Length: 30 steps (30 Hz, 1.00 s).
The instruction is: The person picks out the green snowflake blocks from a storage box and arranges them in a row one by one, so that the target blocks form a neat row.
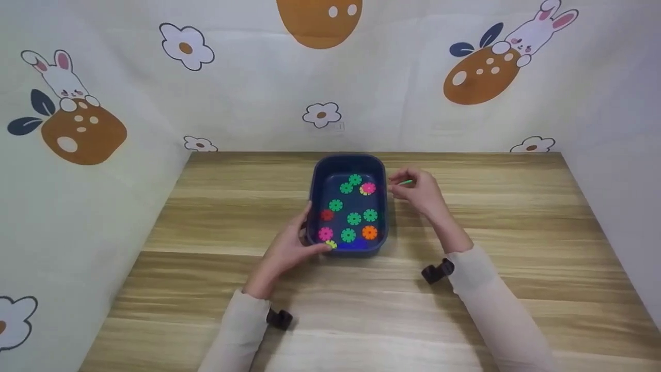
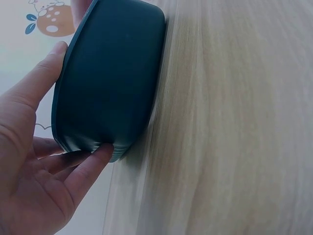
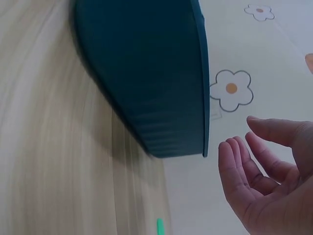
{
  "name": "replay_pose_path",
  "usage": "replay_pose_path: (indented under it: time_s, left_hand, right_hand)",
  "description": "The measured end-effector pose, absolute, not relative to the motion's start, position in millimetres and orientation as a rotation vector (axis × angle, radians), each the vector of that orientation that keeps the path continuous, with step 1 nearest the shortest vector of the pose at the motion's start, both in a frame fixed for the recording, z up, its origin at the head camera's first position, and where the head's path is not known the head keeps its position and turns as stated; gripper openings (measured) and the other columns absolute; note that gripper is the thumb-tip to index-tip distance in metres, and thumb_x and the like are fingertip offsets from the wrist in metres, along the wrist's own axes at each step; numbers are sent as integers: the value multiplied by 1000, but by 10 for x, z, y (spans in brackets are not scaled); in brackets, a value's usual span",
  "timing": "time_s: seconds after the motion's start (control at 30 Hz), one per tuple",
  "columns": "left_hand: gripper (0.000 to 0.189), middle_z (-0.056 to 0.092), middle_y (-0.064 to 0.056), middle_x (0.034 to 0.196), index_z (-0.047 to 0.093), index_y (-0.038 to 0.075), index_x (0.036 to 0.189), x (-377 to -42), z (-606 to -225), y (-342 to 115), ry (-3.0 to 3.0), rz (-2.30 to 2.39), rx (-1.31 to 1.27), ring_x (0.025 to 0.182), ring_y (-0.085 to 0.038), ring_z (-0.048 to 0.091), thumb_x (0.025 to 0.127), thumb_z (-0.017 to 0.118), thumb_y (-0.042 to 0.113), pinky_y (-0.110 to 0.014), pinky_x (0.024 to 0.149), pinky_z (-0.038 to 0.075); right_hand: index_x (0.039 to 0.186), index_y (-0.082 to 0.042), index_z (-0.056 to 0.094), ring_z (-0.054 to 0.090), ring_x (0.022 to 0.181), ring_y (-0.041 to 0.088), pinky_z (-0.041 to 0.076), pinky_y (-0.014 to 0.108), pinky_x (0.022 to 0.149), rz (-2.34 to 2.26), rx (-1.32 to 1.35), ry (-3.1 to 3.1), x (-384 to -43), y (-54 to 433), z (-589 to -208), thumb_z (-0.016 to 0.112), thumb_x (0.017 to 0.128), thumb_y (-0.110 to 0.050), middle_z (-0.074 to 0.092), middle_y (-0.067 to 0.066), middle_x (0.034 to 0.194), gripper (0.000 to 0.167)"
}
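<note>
A dark blue plastic bin (image 1: 348, 253) holds several notched plastic discs, among them a green disc (image 1: 348, 235), an orange disc (image 1: 370, 232) and a red disc (image 1: 327, 215). My left hand (image 1: 289, 247) grips the bin's near left corner, thumb on the rim and fingers against the outer wall. Just off the right side, my right hand (image 1: 419, 192) hovers with loosely bent fingers. Nothing shows between thumb and fingers of the right hand (image 3: 266, 169) in the right wrist view. A thin green piece (image 3: 160, 226), seen edge-on, is on the tabletop beside the bin (image 3: 156, 73), apart from that hand.
The wood-grain table (image 1: 206, 222) runs back to a printed cloth backdrop (image 1: 248, 103) with flowers and rabbits. Cloth also rises along the left and right sides. Black wrist cameras sit at both sleeves, such as the right camera (image 1: 437, 271).
</note>
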<state>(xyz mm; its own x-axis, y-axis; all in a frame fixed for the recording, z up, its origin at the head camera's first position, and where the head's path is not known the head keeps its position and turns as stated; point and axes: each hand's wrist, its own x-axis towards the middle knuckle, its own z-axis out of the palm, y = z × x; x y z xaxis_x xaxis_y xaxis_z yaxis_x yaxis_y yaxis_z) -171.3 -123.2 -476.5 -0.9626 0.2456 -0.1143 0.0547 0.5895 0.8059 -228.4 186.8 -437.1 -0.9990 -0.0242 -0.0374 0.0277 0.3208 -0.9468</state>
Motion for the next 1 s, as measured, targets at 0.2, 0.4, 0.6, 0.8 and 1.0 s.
replay_pose_path:
  time_s: [0.2, 0.4, 0.6, 0.8, 1.0]
  left_hand:
    - [111, 28, -9, 165, 20, 24, 160, -1720, -4775, -1243, 2614, 1303, 271, 148, -33, 35, 74, 87, 41, -53, 121, 31]
    - [109, 33, -14, 162, 23, 20, 160, -1727, -4768, -1234, 2638, 1294, 303, 145, -35, 41, 74, 88, 39, -53, 119, 34]
    - [107, 37, -15, 160, 24, 18, 160, -1738, -4768, -1241, 2612, 1344, 325, 142, -36, 45, 76, 87, 34, -51, 118, 37]
    - [106, 37, -14, 160, 23, 17, 160, -1754, -4779, -1268, 2614, 1352, 345, 141, -35, 45, 77, 87, 34, -53, 117, 38]
    - [105, 33, -14, 162, 23, 17, 160, -1740, -4788, -1247, 2617, 1344, 356, 142, -36, 44, 78, 86, 33, -51, 116, 39]
  right_hand:
    - [114, 3, 66, 69, 88, 15, 61, 25, 80, -1763, -78, 2493, -2211, 1702, -4328, 71, 91, -8, 69, 19, 113, 26]
    - [113, 4, 66, 68, 87, 13, 58, 19, 79, -1748, -195, 2477, -2154, 1522, -4338, 73, 89, -7, 70, 22, 113, 28]
    - [111, 4, 67, 69, 88, 18, 60, 26, 81, -1694, -334, 2462, -2103, 1308, -4386, 73, 88, -3, 71, 21, 107, 25]
    - [117, 2, 66, 70, 101, 27, 59, 38, 91, -1471, -458, 2452, -2061, 1088, -4437, 74, 89, -8, 71, 19, 114, 31]
    - [120, -3, 66, 67, 107, 28, 56, 41, 96, -1148, -459, 2482, -2033, 958, -4523, 76, 86, -6, 68, 16, 118, 35]
